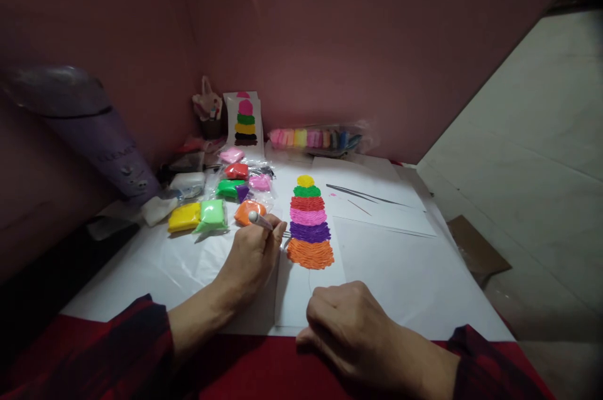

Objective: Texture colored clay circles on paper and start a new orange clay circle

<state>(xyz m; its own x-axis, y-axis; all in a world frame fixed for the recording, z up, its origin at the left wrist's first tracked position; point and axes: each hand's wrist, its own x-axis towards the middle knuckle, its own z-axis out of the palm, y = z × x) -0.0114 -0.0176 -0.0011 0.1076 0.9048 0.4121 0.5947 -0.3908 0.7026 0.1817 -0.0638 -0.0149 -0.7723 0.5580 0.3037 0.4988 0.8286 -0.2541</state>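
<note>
A clay picture (308, 222) of stacked bands, yellow, green, red, pink, purple and orange, lies on a white sheet (301, 299) in front of me. My left hand (254, 255) is closed round a thin white tool (260, 220), its tip at the left edge of the purple and orange bands. My right hand (346, 321) is curled into a loose fist and rests on the lower end of the sheet; whether anything is inside it is hidden.
Bags of coloured clay (211, 215) lie to the left of the picture. A reference card (245, 118) leans on the wall, with a pack of clay sticks (315, 138) beside it. Thin tools (362, 194) lie on papers at the right. A purple cone (103, 136) stands at the far left.
</note>
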